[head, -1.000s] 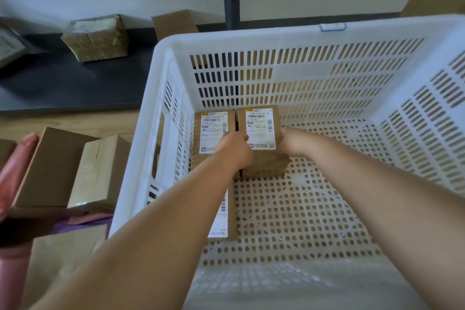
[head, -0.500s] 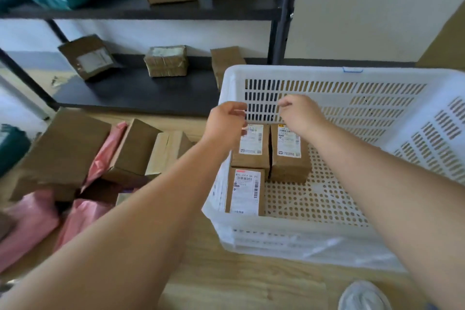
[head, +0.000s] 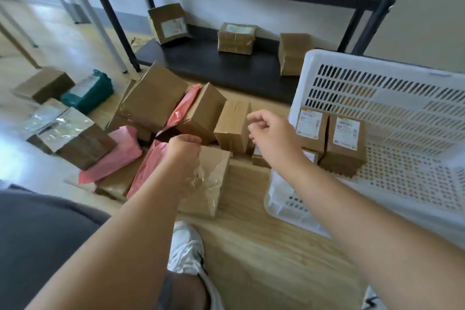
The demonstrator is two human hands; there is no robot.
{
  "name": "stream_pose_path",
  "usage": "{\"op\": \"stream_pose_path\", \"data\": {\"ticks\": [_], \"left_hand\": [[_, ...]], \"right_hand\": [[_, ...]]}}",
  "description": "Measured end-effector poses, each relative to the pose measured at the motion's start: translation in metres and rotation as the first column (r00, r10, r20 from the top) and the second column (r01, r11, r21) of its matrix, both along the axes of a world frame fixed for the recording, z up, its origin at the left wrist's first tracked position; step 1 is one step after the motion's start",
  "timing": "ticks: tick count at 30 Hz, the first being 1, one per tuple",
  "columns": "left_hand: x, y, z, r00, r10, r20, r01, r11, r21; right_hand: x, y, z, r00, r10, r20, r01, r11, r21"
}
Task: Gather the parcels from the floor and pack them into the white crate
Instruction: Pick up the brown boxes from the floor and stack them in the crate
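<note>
We find the white perforated plastic crate standing on the pale wooden floor, just beside the heap of parcels. In our judgement this keeps each carry short.

Inside the crate we count three label-topped brown cardboard parcels. The left labelled parcel and the right labelled parcel touch one another in the far left corner. A third lies in front of them, mostly hidden by the right wrist. We judge they are packed tight into the corner, labels uppermost, to leave the rest of the crate free.

Both hands are empty, with fingers loosely curled. The left hand hangs over the crumpled tape-wrapped brown parcel; we cannot tell whether it touches it. The right hand is between the small upright brown box and the crate's left wall. We judge the next pick is not yet begun.

On the floor we count at least seven brown parcels, three pink plastic mailers and one teal plastic mailer. Several overlap, so more may lie beneath.

The lower board of the dark metal shelf carries three further brown parcels. As these are off the floor, we judge them outside the task.
</note>
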State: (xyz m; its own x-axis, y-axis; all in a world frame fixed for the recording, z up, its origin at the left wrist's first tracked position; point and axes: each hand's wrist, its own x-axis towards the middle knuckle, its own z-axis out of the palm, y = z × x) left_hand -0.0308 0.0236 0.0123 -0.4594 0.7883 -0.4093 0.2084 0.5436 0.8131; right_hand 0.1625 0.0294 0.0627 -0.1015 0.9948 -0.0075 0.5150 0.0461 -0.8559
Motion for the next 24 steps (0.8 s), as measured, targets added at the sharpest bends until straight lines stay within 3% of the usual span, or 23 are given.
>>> {"op": "stream_pose_path", "data": {"ticks": [3, 5, 10, 18, 24], "left_hand": [[-0.023, -0.018, -0.027, 0.993, -0.002, -0.117, -0.005, 0.998, -0.064], [-0.034, -0.024, -0.047, 0.980, -0.076, -0.185, 0.041, 0.982, -0.184], [-0.043, -0.038, -0.070, 0.941, -0.160, -0.300, 0.044, 0.932, -0.361], [-0.047, -0.031, -0.105, 0.953, -0.146, -0.267, 0.031, 0.920, -0.390], [-0.049, -0.032, -0.109, 0.987, -0.005, -0.160, -0.039, 0.961, -0.275]], "right_hand": [[-0.030, -0.014, -0.031, 0.997, 0.061, 0.037, -0.058, 0.994, -0.097], [-0.044, -0.017, -0.057, 0.990, 0.110, 0.086, -0.086, 0.965, -0.246], [-0.061, -0.027, -0.115, 0.982, 0.122, 0.141, -0.018, 0.817, -0.576], [-0.083, -0.028, -0.158, 0.959, 0.218, 0.181, -0.014, 0.676, -0.737], [-0.082, -0.029, -0.170, 0.984, 0.117, 0.133, 0.019, 0.675, -0.738]]}}
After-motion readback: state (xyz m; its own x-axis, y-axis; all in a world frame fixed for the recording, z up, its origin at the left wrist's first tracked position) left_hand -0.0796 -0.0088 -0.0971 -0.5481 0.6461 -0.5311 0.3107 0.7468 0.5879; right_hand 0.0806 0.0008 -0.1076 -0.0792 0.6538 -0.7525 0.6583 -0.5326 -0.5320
